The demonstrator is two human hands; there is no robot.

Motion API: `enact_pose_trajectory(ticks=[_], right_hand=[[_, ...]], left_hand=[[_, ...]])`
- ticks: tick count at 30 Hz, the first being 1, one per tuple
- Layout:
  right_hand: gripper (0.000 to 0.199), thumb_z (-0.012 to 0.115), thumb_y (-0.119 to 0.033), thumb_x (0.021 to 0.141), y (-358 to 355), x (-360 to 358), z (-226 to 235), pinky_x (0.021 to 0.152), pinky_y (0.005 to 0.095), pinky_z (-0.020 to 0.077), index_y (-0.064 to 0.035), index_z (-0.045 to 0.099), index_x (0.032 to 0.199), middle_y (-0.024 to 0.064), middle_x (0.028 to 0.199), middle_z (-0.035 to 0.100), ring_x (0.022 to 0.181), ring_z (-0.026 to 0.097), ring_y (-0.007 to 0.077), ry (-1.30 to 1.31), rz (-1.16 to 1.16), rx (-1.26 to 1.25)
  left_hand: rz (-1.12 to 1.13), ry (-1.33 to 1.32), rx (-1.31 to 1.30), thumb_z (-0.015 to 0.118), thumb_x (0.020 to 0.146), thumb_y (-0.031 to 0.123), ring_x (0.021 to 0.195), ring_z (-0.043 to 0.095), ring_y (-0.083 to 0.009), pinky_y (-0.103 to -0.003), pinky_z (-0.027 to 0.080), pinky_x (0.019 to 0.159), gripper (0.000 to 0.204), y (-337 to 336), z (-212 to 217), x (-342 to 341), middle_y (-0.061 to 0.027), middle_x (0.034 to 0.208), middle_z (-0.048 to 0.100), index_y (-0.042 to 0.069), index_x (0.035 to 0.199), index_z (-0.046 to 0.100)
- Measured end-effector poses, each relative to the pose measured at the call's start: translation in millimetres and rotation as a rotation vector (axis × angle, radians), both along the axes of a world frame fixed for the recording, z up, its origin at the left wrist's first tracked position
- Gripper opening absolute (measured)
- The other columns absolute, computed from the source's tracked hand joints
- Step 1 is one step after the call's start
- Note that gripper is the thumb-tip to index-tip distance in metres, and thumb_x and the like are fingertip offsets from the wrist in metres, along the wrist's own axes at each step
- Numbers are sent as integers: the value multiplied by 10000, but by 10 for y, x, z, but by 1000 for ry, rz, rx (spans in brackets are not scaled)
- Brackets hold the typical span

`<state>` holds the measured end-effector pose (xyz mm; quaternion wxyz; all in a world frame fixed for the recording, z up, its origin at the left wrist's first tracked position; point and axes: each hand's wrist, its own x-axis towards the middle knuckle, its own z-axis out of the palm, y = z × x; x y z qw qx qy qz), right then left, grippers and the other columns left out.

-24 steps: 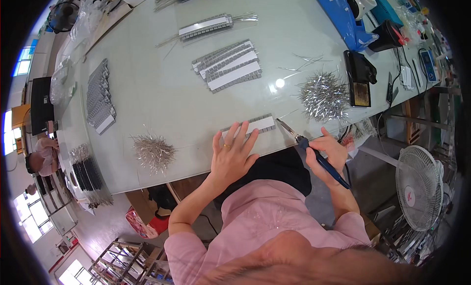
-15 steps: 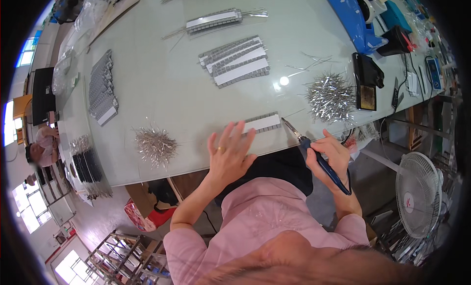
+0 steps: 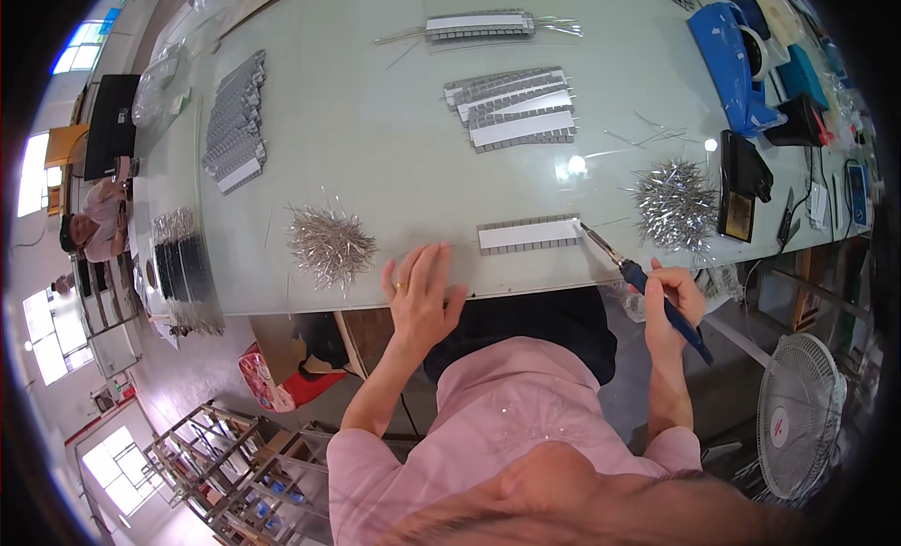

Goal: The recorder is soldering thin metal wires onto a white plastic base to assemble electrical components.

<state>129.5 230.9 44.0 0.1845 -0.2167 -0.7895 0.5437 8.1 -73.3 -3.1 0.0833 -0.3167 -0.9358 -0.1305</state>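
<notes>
My right hand (image 3: 672,307) grips a soldering iron (image 3: 668,311) by its blue handle, its metal tip at the right end of a flat strip (image 3: 530,234). That strip has a white face and small grey blocks along both long edges, and lies near the front edge of the table. Left of the strip, apart from it, my left hand (image 3: 422,297) has its fingers stretched out over the table edge and holds nothing. A bundle of thin silvery wires (image 3: 330,246) lies to the left of it. Another silvery wire bundle (image 3: 674,208) lies right of the strip.
Similar strips lie in a pile (image 3: 516,109) beyond, with another wired strip stack (image 3: 479,25) farther back. Grey strips (image 3: 235,123) rest at left. A black iron stand (image 3: 741,184) and a blue tape dispenser (image 3: 727,67) stand at right. A fan (image 3: 801,415) is beyond the table edge.
My left hand has drawn back leftward from the strip, uncovering its left end. The iron's tip stays at the strip's right end. The whole view has shifted somewhat.
</notes>
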Motion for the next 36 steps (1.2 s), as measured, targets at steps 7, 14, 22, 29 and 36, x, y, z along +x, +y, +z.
enact_pose_trajectory(ticks=[7, 14, 22, 29, 36], right_hand=[[86, 705, -29, 772, -350, -291, 45, 897, 445, 560, -40, 636, 823, 93, 731, 650, 619, 648, 237, 134, 219, 226], [144, 749, -26, 719, -592, -596, 78, 827, 404, 591, -41, 646, 818, 76, 705, 638, 632, 657, 259, 233, 382, 284], [132, 740, -16, 714, -689, -717, 71, 826, 408, 591, -41, 646, 804, 71, 688, 634, 614, 651, 259, 257, 405, 298], [138, 732, -8, 709, -749, -740, 168, 829, 419, 588, -39, 640, 806, 85, 701, 636, 630, 654, 261, 260, 503, 403], [135, 730, -3, 731, -578, -733, -52, 774, 371, 584, -42, 628, 810, 97, 691, 618, 614, 633, 270, 170, 439, 153]], left_hand=[[-62, -11, 14, 635, 842, 259, 1225, 493, -198, -487, 258, 1084, 515, 124, -20, -31, -46, 1305, 535, 69, 1318, 581], [-93, -26, 25, 629, 820, 207, 1215, 495, -207, -515, 244, 1081, 542, 125, -19, -48, -48, 1308, 516, 76, 1342, 564], [-106, -26, 27, 638, 818, 219, 1218, 493, -195, -516, 245, 1082, 550, 124, -7, -65, -30, 1313, 514, 83, 1345, 564], [-88, -25, 30, 639, 817, 222, 1218, 497, -185, -490, 261, 1074, 530, 119, 6, -53, -31, 1294, 538, 85, 1326, 582], [-210, 93, 287, 684, 788, 225, 1081, 595, -195, -467, 279, 1046, 370, 41, -1, 59, -21, 1159, 598, 131, 1146, 674]])
